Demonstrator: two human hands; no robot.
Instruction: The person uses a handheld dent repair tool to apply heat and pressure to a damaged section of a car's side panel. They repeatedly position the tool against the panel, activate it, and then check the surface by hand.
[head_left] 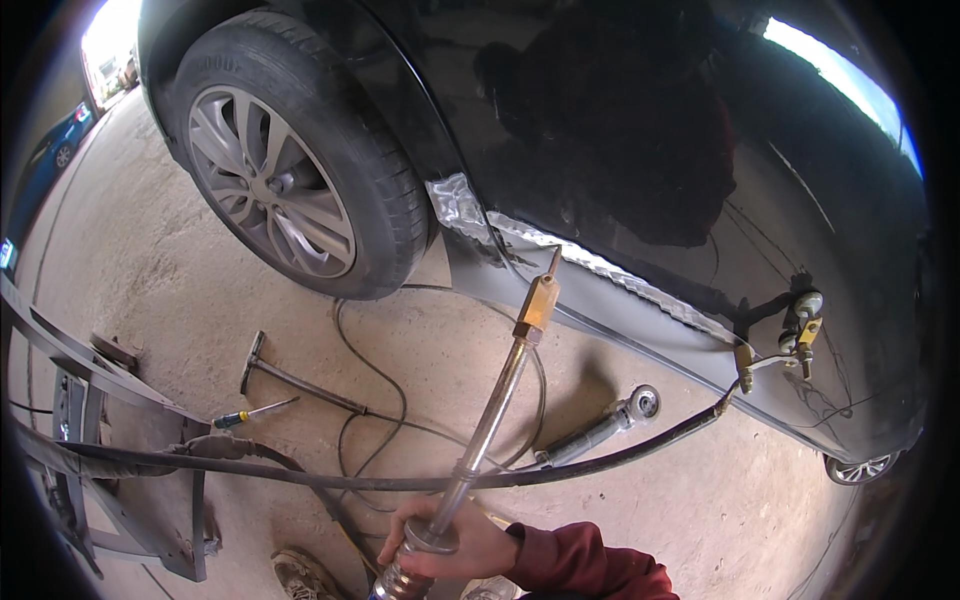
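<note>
- We saw the right hand at the near middle, fingers wrapped closely around the lower end of the rod tool; the left hand was out of view, its grip beyond our telling.
- We traced the rod tool up to its brass-coloured head, the thin tip ending at the bare metal strip on the dark car; firm contact could not be confirmed.
- On the left, we found the wheel seated inside its arch.
- We noted a brass clamp at the car's right side, joined to the end of a thick black cable that ran left, behind the rod tool.
- On the floor, left of the rod tool, we logged a hammer and, just beside it, a screwdriver with a yellow-and-dark handle.
- Right of the rod tool we recorded a grey angle-headed power tool.
- We located a metal frame at the near left, beneath the cable.
</note>
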